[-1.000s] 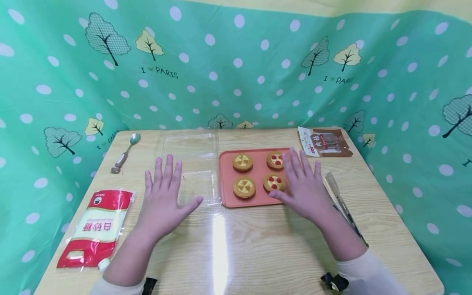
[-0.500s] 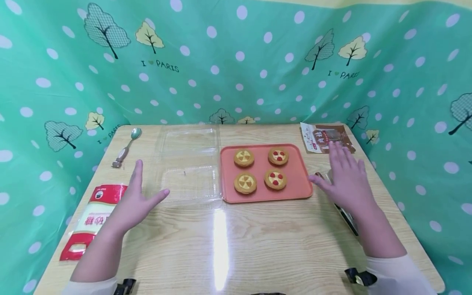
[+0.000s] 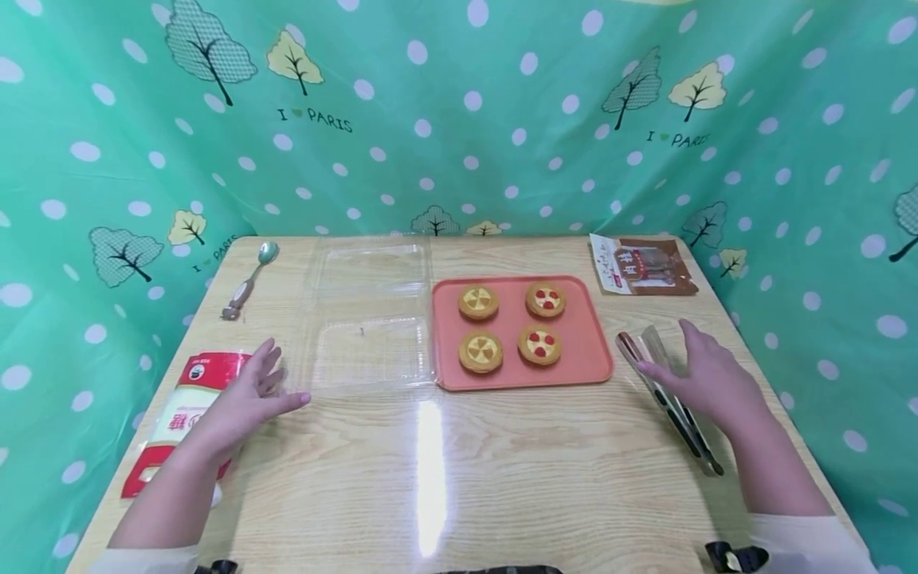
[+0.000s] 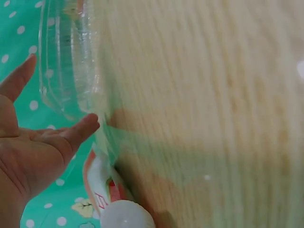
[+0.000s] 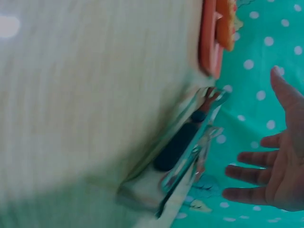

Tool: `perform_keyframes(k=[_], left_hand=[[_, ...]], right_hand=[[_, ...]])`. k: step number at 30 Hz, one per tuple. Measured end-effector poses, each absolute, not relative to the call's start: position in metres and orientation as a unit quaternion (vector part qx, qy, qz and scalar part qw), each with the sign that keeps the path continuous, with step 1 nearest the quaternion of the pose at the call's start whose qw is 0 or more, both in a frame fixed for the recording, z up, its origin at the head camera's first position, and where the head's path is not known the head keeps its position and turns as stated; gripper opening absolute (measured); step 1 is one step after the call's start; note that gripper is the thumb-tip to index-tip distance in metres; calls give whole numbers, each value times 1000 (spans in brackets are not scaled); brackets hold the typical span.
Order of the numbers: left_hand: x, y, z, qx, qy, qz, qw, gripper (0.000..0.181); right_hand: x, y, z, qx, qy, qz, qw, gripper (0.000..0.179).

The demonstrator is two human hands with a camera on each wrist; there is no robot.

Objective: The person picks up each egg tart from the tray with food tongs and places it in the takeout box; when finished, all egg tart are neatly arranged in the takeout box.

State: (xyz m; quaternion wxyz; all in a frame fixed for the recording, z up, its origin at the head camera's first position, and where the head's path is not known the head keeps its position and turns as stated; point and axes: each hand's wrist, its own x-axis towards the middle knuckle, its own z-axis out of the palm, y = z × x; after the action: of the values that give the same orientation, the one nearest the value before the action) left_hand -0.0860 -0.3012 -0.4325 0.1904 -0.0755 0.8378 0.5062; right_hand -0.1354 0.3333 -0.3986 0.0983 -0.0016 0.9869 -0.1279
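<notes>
My left hand [image 3: 244,399] is held over the right side of a red and white bag of white sugar [image 3: 190,395], partly covering it, fingers relaxed and holding nothing. In the left wrist view the bag's white cap [image 4: 127,216] shows below the left hand [image 4: 40,152]. My right hand [image 3: 720,391] hovers beside metal tongs [image 3: 672,406] with dark grips, its fingers spread and nothing in them. The right wrist view shows the tongs [image 5: 178,147] lying on the table, apart from the right hand [image 5: 278,166].
Several egg tarts [image 3: 480,352], some with red topping, sit on a pink tray [image 3: 584,343]. Left of it lies an opened clear plastic box [image 3: 369,351]. A spoon [image 3: 247,283] lies at the back left, a brown and white packet [image 3: 645,267] at the back right. A polka-dot curtain [image 3: 445,104] surrounds the table.
Both hands have moved apart: the left from near the plastic box toward the sugar bag, the right from over the tray to beside the tongs. The objects on the table have stayed put.
</notes>
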Motion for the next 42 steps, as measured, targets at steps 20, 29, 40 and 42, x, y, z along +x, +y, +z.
perform_keyframes(k=[20, 29, 40, 42], left_hand=[[-87, -302, -438, -95, 765, 610, 183, 80], [-85, -295, -440, -100, 747, 635, 173, 74], [-86, -294, -446, -95, 705, 683, 165, 75], [-85, -294, -446, -93, 702, 687, 163, 75]], right_hand=[[-127, 363, -431, -9, 963, -140, 231, 82], [-127, 362, -430, 16, 959, -142, 245, 61], [-123, 374, -413, 26, 963, -197, 181, 56], [-126, 376, -408, 25, 966, -197, 164, 62]])
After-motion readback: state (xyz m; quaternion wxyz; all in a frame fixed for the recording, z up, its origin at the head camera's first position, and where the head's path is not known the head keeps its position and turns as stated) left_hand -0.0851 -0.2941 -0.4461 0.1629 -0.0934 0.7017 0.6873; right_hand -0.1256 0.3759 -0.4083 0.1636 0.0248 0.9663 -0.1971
